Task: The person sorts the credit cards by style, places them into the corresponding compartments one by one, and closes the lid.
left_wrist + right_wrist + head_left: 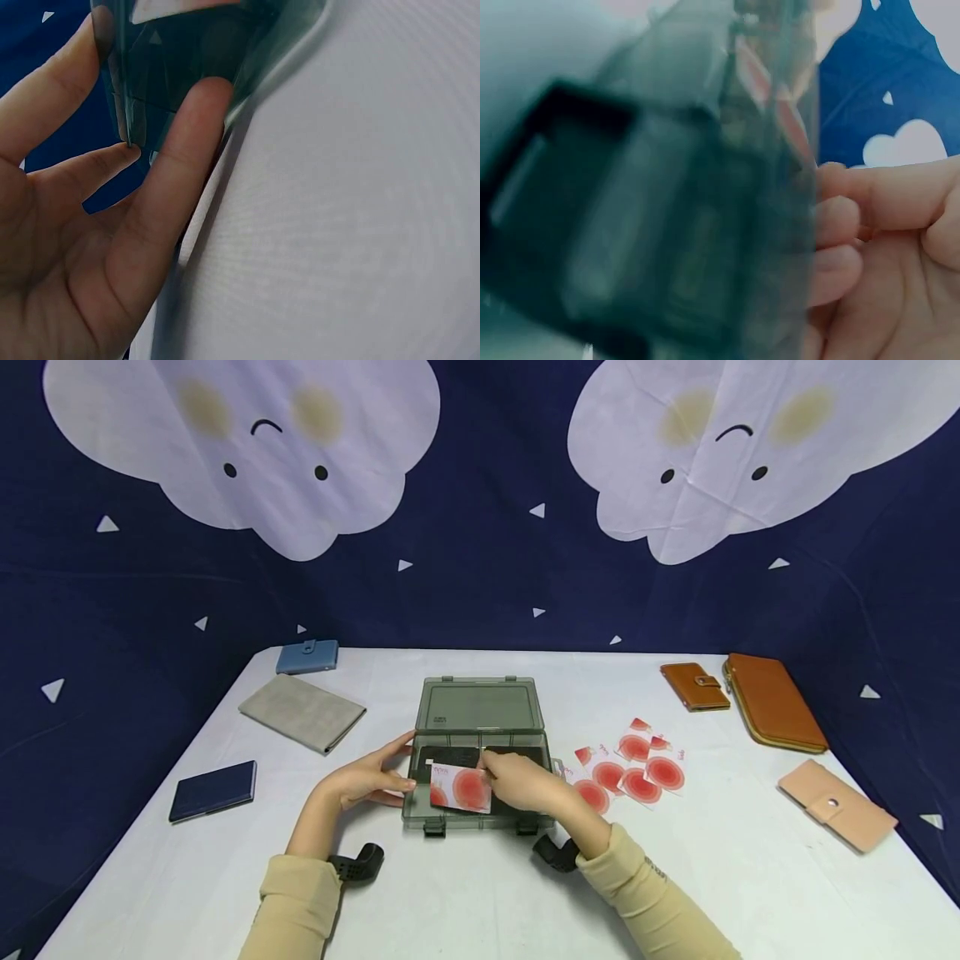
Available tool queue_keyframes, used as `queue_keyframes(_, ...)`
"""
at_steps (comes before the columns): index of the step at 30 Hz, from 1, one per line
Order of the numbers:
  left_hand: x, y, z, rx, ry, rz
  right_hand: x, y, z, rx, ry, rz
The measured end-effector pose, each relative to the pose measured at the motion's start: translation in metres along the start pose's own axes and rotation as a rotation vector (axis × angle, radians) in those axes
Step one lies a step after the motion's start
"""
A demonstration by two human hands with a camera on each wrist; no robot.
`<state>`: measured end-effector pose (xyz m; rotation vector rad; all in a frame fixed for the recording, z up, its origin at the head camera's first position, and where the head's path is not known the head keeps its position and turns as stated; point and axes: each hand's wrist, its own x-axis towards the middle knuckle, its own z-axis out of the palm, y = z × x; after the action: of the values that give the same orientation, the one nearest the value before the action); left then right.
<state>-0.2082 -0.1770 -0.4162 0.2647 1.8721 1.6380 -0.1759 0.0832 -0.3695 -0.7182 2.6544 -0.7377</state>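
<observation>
Step in hand: you are placing a white card with a red circular print (461,787) into the open smoky translucent plastic box (480,752) at the middle of the desk (480,893).
Card position: it lies tilted over the front left part of the box's base, above the dark lining, not yet flat inside.
Right hand (522,781): your fingers are curled and pinch the card's upper right edge. The right wrist view is blurred; it shows curled fingers (840,225) beside the box wall.
Left hand (372,777): your straight fingers (187,142) press against the left wall of the box and steady it; the thumb is spread apart from them.
Next move (judgement): lower the card level so it clears the front wall, then release it; keep the box braced.
Obstruction: the raised lid stands behind the base and does not block access; the box's front wall is the only edge near the card.
Nearby supply: more red-print cards (626,764) lie fanned just right of the box.
Other items, left: a blue snap wallet (307,657), a grey fabric folder (302,712), a dark navy flat case (213,790).
Other items, right: a small tan wallet (694,685), a large tan zip wallet (772,701), a pink snap wallet (836,804).
</observation>
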Motion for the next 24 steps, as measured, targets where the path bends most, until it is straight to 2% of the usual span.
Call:
queue_keyframes(4,0.0,0.0,0.0,-0.002,-0.001,0.0,0.002,-0.002,0.008,-0.034,-0.06,-0.019)
queue_keyframes(11,0.0,0.001,0.0,0.008,0.002,0.0,0.007,0.0,0.017,-0.058,-0.098,-0.036)
queue_keyframes(24,0.0,0.0,0.001,0.003,0.006,0.001,0.004,-0.004,0.018,-0.045,-0.172,-0.061)
